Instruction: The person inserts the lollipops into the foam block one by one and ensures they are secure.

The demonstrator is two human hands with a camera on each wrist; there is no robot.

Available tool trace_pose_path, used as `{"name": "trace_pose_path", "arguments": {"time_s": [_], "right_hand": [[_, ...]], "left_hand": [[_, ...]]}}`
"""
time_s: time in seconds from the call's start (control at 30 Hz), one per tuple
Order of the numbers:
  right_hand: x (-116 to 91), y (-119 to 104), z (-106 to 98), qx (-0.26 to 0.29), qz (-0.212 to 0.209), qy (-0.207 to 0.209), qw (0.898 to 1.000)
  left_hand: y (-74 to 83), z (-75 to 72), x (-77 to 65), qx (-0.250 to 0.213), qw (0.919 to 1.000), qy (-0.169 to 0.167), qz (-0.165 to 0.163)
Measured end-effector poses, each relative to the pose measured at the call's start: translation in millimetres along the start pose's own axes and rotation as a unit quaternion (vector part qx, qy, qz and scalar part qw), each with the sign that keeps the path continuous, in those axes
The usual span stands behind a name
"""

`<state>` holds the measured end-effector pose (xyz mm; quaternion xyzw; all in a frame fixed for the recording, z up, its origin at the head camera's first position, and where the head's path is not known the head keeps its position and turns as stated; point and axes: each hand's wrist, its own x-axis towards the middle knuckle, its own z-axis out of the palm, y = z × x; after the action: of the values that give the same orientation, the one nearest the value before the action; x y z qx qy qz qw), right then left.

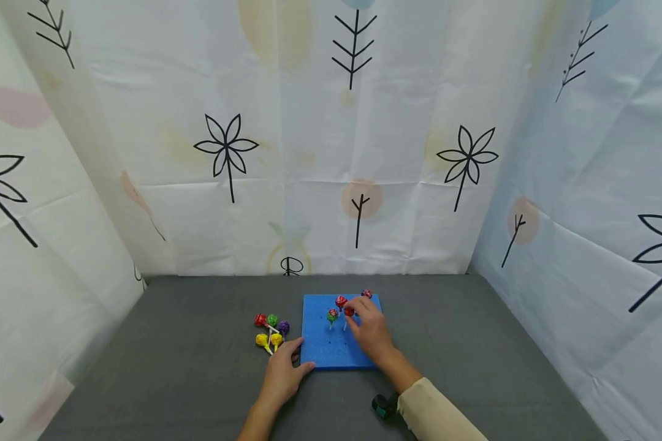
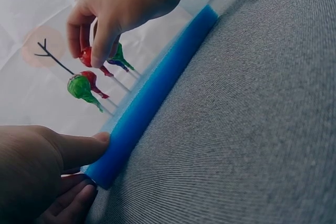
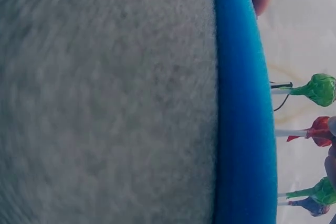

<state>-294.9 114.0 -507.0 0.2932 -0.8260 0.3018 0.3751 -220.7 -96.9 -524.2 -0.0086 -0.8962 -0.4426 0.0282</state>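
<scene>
A blue foam board [image 1: 331, 355] lies on the grey cloth with several wrapped lollipops standing upright in it. My left hand [image 1: 283, 373] grips its near left corner, the thumb [image 2: 86, 148] against the front edge and fingers at the side. Over the board, my right hand [image 1: 371, 331] pinches the head of a red lollipop [image 2: 85, 56], whose white stick reaches down to the foam. Close by stand a green lollipop [image 2: 79, 86] and another red one [image 1: 341, 301]. Further lollipops [image 3: 321, 195] are partly hidden behind my right hand in the head view.
Left of the board lie several loose lollipops: yellow [image 1: 262, 340], red [image 1: 260, 320], green [image 1: 272, 320] and purple [image 1: 284, 327]. A black device [image 1: 384, 405] is at my right wrist. Patterned white cloth [image 1: 320, 122] walls the table's back and sides.
</scene>
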Motion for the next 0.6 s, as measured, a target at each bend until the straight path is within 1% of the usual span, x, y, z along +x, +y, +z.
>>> {"name": "trace_pose_path", "arguments": {"time_s": [0.17,0.27,0.4,0.6], "right_hand": [[-1,2,0,-0.001,-0.006,-0.010,1.000],[-2,3,-3,0.013,-0.001,-0.020,1.000],[-1,4,-8,0.051,0.008,-0.038,0.998],[-1,4,-16,0.096,0.038,-0.070,0.992]], "left_hand": [[-0.1,0.6,-0.4,0.003,1.0000,-0.004,-0.007],[-0.1,0.6,-0.4,0.008,0.9999,-0.008,-0.006],[-0.1,0.2,-0.1,0.004,1.0000,-0.006,-0.006],[0.3,0.5,0.1,0.008,0.9999,-0.007,-0.006]]}}
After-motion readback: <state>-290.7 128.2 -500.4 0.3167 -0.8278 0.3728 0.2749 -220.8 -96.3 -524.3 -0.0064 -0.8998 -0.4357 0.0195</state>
